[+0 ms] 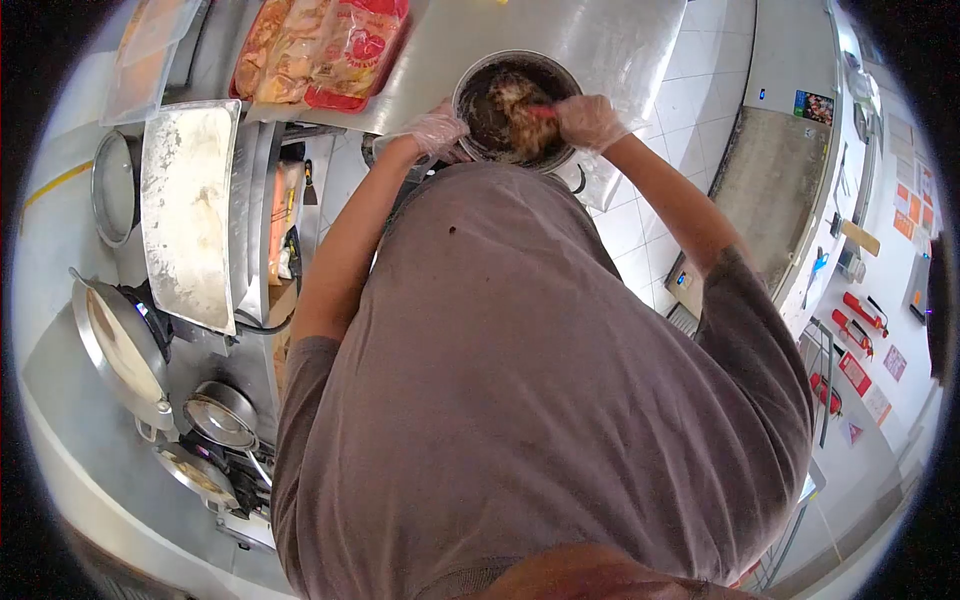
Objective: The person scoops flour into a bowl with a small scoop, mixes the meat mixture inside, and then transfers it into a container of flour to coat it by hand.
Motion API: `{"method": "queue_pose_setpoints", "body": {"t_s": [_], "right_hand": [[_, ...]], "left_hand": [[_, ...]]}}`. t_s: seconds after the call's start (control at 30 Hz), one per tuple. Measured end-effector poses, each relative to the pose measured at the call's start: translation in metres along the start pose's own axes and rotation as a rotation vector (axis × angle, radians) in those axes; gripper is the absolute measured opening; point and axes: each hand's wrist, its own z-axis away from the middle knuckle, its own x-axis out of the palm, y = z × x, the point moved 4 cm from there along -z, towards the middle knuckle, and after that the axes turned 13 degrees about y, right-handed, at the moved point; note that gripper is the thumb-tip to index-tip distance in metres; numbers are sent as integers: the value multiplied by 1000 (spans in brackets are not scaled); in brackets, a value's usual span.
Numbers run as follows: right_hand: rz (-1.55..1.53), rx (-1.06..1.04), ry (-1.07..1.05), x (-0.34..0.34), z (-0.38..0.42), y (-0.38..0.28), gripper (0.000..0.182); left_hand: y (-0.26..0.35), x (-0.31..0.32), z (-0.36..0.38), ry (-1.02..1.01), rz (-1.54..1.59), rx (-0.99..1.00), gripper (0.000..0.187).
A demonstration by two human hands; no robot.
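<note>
A round metal pot (470,80) with a dark inside sits at the near edge of the steel counter, in front of my body. My left hand (438,130), in a clear plastic glove, closes on the pot's left rim. My right hand (588,122), gloved the same way, is closed over the right side of the pot. From its fingers a small red thing (541,112) points into the pot; its kind is blurred. Around it lies a lumpy brown and whitish mass (518,105), smeared by motion.
A red tray (385,75) of bagged raw meat stands on the steel counter (440,30). To my left are a floury metal sheet (190,210), a large pan (115,335) and a saucepan (222,415). Fire extinguishers (855,330) are at the right wall.
</note>
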Motion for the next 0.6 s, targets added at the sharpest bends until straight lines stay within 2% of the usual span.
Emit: {"method": "queue_pose_setpoints", "body": {"t_s": [0.03, 0.1, 0.13, 0.2, 0.3, 0.33, 0.4, 0.43, 0.5, 0.53, 0.6], "right_hand": [[-17, -58, -50, 0, 4, -8, 23], [-46, -171, -145, 0, 7, -22, 24], [-70, -212, -199, 13, 4, -21, 22], [-125, -295, -301, 57, -10, -20, 19], [-265, -547, -37, 83, -17, -34, 18], [-268, -588, 38, 85, -19, -41, 18], [-272, -678, 194, 86, -30, -58, 19], [-411, -534, 174, 87, -35, -60, 20], [-677, -234, 127, 90, -39, -61, 23], [-802, -80, 101, 97, -41, -58, 25], [-1160, 163, 46, 141, -54, -49, 26]], "left_hand": [[17, -17, 9, -4, -52, 20, 61], [28, -28, 14, 127, 60, -49, 61], [27, -21, 16, 257, 229, -141, 60], [18, -15, 15, 290, 343, -175, 59], [14, -13, 10, 90, 359, -79, 57], [9, -5, 9, 87, 472, -102, 57], [-4, 7, 3, 128, 422, -55, 54], [-10, 10, -2, 165, 259, 16, 51], [-20, 21, -2, 119, 308, 5, 44], [-13, 16, 4, 39, 519, -78, 40], [2, -3, 13, 57, 641, -184, 34]]}}
